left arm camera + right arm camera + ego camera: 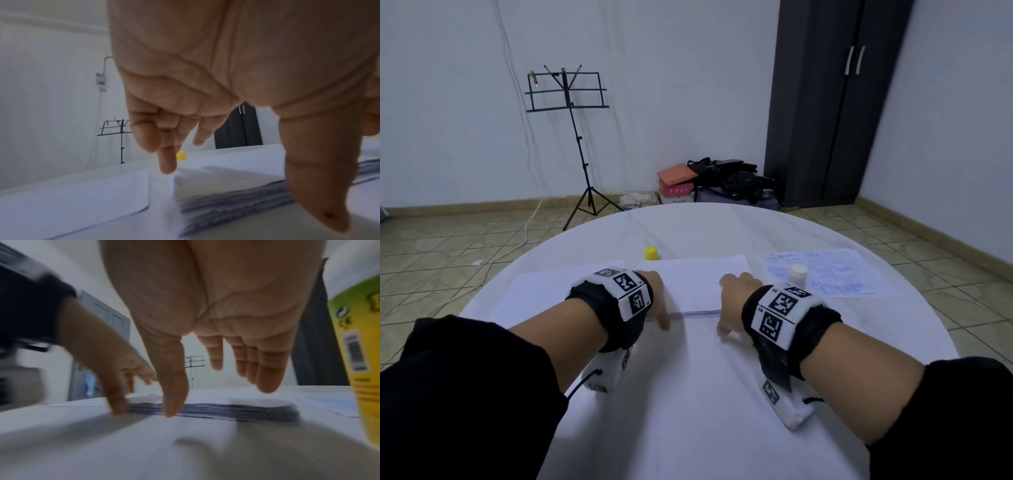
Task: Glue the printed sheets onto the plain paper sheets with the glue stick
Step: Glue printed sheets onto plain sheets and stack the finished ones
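Note:
A plain white sheet (698,281) lies mid-table, and a strip of printed lines (695,313) shows along its near edge. My left hand (657,301) and right hand (732,305) hover over that edge with fingers straight, one at each end. Both thumbs touch down by the printed strip (216,410), while the fingers stay off the paper. A second plain sheet (534,291) lies to the left and a printed sheet (832,270) to the right. The uncapped glue stick (798,275) stands on the printed sheet, right beside my right hand. Its yellow cap (651,253) sits behind the sheets.
The round table (688,394) wears a white cloth. Behind it on the tiled floor stand a black music stand (571,92), a dark wardrobe (835,102) and a heap of bags and boxes (715,185).

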A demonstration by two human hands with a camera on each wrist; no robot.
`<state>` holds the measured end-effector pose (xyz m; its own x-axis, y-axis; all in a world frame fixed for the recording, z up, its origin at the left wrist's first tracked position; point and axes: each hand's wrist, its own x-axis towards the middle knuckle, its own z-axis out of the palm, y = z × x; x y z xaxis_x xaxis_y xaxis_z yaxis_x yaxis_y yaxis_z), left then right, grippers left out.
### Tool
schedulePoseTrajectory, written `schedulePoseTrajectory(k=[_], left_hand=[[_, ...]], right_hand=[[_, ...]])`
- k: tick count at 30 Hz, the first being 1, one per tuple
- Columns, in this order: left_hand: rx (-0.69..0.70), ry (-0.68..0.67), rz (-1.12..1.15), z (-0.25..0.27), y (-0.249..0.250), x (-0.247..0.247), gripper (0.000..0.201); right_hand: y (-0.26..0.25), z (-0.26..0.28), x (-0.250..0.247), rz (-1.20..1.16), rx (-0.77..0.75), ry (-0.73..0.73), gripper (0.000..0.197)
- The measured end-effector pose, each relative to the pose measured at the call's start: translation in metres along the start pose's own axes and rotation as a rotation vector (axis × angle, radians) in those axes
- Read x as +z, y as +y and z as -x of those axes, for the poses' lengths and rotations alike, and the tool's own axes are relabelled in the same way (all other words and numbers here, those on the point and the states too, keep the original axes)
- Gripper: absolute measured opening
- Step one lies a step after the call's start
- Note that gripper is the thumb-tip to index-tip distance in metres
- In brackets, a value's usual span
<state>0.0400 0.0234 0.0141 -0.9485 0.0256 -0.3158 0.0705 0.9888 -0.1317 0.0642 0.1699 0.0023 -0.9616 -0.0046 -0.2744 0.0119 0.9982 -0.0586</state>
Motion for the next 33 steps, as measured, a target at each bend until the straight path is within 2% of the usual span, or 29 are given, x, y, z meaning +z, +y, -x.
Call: schedulePoseTrajectory(k=[2,3,5,7,10,14,16,18,20,22,26,33], left_hand=[[0.033,0.051,-0.058,0.008,0.015,-0.006,0.071],[0.06,0.067,-0.074,0.011,0.024,-0.01,0.072],[0.119,0.077,-0.072,0.013,0.043,-0.015,0.077],[0.178,0.049,-0.034,0.013,0.063,-0.019,0.079],[0.272,0.021,0.01,0.008,0.093,-0.03,0.075],[0.32,0.073,0.002,-0.012,0.121,-0.046,0.065],[0.322,0.096,-0.023,-0.027,0.131,-0.053,0.063],[0.309,0.101,-0.024,-0.043,0.138,-0.058,0.063],[0.296,0.098,-0.032,-0.058,0.145,-0.062,0.063],[0.278,0.089,-0.05,-0.073,0.151,-0.062,0.063],[0.261,0.061,-0.105,-0.098,0.166,-0.06,0.066],[0.22,-0.006,-0.091,-0.127,0.192,-0.051,0.079]], right_hand=[[0.005,0.019,0.002,0.047,-0.091,-0.048,0.066],[0.01,0.027,0.005,0.086,-0.123,-0.094,0.057],[0.024,0.037,0.011,0.163,-0.177,-0.184,0.026],[0.044,0.043,0.015,0.228,-0.227,-0.218,0.014],[0.081,0.047,0.016,0.204,-0.179,-0.234,0.016],[0.133,0.042,0.007,0.09,-0.02,-0.224,0.006],[0.156,0.031,0.0,-0.014,0.088,-0.16,0.017],[0.17,0.021,-0.01,-0.064,0.156,-0.097,0.011],[0.185,0.005,-0.013,-0.016,0.203,-0.041,0.051],[0.191,-0.003,-0.018,0.052,0.16,-0.057,0.067],[0.186,-0.013,-0.018,0.18,0.033,-0.165,0.056],[0.195,-0.022,-0.008,0.152,0.002,-0.094,0.055]])
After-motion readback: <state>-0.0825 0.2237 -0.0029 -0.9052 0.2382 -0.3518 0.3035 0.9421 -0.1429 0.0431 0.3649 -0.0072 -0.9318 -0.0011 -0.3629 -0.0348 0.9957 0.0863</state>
